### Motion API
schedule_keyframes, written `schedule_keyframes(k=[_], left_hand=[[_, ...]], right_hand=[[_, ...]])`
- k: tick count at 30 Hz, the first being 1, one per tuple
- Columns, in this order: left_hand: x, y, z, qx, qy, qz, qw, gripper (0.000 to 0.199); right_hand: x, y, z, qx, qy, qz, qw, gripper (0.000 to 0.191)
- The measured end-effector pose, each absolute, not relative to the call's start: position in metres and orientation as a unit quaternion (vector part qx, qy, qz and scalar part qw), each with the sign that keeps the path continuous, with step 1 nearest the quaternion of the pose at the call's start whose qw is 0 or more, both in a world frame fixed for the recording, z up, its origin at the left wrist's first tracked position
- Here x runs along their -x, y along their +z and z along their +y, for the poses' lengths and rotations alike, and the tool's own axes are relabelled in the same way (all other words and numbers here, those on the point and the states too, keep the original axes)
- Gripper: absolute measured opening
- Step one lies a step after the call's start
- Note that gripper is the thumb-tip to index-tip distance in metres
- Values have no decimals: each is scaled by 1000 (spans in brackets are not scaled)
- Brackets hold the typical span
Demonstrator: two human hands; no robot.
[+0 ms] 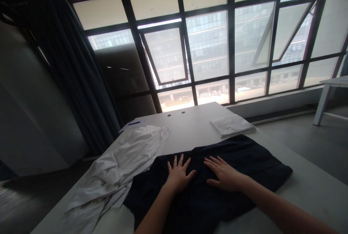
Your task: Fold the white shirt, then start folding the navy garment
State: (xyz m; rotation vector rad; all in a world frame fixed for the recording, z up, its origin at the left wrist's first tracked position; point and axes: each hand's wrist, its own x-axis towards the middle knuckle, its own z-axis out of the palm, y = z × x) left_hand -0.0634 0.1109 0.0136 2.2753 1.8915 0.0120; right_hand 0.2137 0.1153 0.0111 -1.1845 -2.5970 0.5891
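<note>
A dark navy garment (261, 159) lies spread on the white table in front of me; its exact kind I cannot tell. My left hand (178, 176) rests palm down on its left-middle part, fingers spread. To the right of it, my right hand (224, 175) lies flat on the same cloth with the fingers stretched out and the thumb apart. Neither hand grips anything. Left of the dark garment is a crumpled white garment (116, 165), and beyond its far right edge sits a folded white cloth (231, 124).
The white table (187, 129) stretches toward large framed windows (208, 45), with two tilted panes. Paper with a blue pen (134, 123) lies at the table's far left. A dark curtain (73, 71) hangs at left; another white table (324, 100) stands at right.
</note>
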Motion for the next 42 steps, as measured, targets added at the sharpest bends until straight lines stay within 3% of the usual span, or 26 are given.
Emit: schedule_keyframes(k=[7,15,23,27,34,42], left_hand=[[65,17,110,-769,-2,632,102,79],[68,15,113,-767,-12,632,108,79],[65,21,110,-763,-22,637,106,79],[63,23,109,-761,-30,640,107,79],[58,42,95,-709,-59,698,83,85],[59,76,76,-628,-161,740,178,107]], right_hand=[[-263,5,151,478,203,-853,59,86],[-326,-4,189,656,158,-738,-3,97],[-360,-19,205,817,55,-573,33,84],[-342,-25,205,781,10,-622,57,79],[-334,-28,205,705,106,-700,30,86],[-338,6,191,725,119,-678,-18,80]])
